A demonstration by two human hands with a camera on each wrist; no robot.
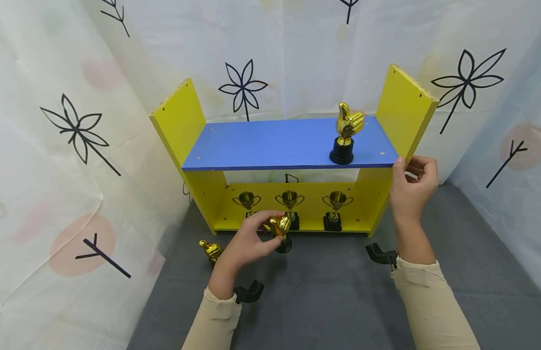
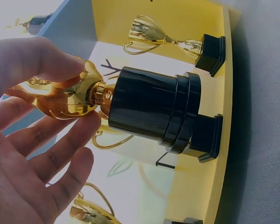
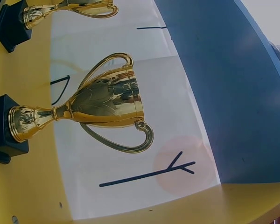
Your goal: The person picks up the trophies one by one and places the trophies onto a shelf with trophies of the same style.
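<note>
My left hand [image 1: 247, 243] pinches a gold thumbs-up trophy [image 2: 151, 105] by its gold top, in front of the lower shelf. Its round black base hangs free of the fingers. My right hand [image 1: 412, 192] grips the front edge of the yellow right side panel [image 1: 406, 109], its thumb at the end of the blue shelf board [image 1: 261, 146]. Another thumbs-up trophy [image 1: 343, 150] stands upright toward the right of that board. Below, three gold two-handled cup trophies stand in a row on the yellow bottom board [image 1: 313, 223]; the right wrist view shows one cup [image 3: 107, 100] closely.
On the grey surface [image 1: 323, 291], left of the shelf unit, a further gold trophy [image 1: 211, 250] sits partly hidden behind my left forearm. The yellow left side panel [image 1: 178, 121] rises above the blue board. Patterned white cloth [image 1: 297, 58] hangs behind and at both sides.
</note>
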